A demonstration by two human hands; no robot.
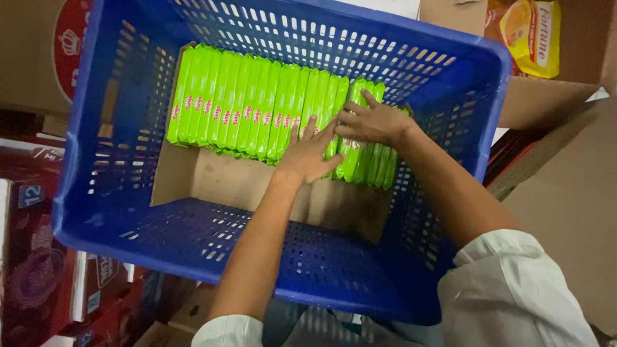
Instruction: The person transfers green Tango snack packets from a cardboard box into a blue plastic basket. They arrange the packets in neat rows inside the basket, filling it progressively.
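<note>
Fingers of the left hand are lying flat and slightly spread on the green packets, not curled around any of them; fingers of the right hand are also extended and loosely fanned, pressing down on the tops of the packets at the row's right end.

Taking things from largest down: a blue perforated crate is filling most of the view, sitting among cardboard boxes, with red cartons lying beyond its left wall. A brown cardboard sheet is lining the crate's floor. On that sheet, the green packets are standing on edge in one tight row that is running from the crate's far-left corner area toward its right wall. Each packet is long and narrow, its long axis pointing from the far wall toward the near wall, so the row itself is stretching left to right. The last few packets at the right end are sitting a little nearer the near wall than the others and leaning slightly.

Both hands are resting directly on top of that right-hand group, the left hand's fingertips touching packets just left of those under the right hand. White sleeves are showing at the near edge.
</note>
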